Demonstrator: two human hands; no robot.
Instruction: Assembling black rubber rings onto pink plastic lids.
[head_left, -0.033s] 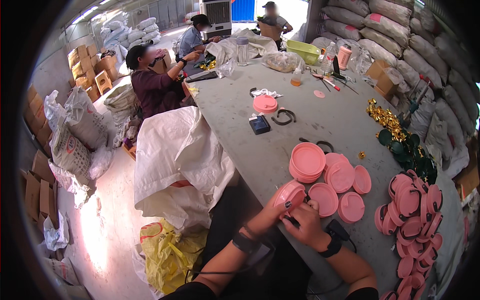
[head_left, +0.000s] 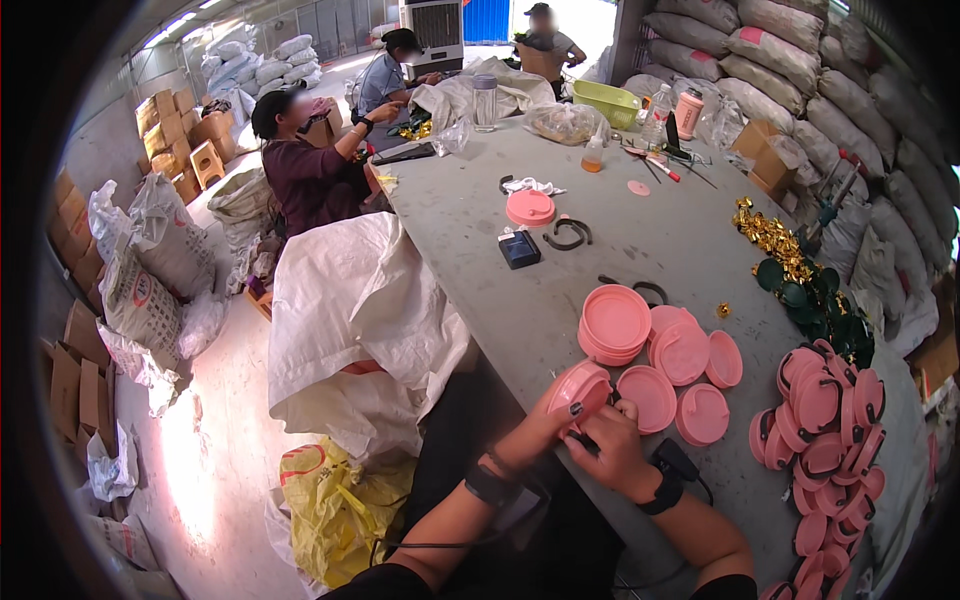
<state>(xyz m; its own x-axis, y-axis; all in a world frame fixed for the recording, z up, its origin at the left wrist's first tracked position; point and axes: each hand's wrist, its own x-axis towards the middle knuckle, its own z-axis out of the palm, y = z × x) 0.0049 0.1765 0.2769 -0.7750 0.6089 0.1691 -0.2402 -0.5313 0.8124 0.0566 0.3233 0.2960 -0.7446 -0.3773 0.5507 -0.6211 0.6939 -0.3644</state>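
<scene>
At the table's near edge, my left hand point(head_left: 540, 424) is closed round a round pink lid point(head_left: 580, 388), tilted up on its side. Against it, my right hand point(head_left: 612, 447) has its fingers curled round a dark piece, mostly hidden, that could be a black strap. Just beyond my hands lie a stack of pink lids point(head_left: 613, 322) and several loose ones, among them a lid point(head_left: 648, 398) close to my right fingers. To the right is a heap of pink lids with black straps point(head_left: 822, 405). Loose black straps point(head_left: 568, 235) lie farther up the table.
A small dark box point(head_left: 519, 249) and a single pink lid point(head_left: 530, 208) sit mid-table. Gold parts point(head_left: 775, 238) and dark green lids point(head_left: 830, 310) lie along the right edge. A white sack point(head_left: 350, 310) hangs at the left edge. Several people work at the far end.
</scene>
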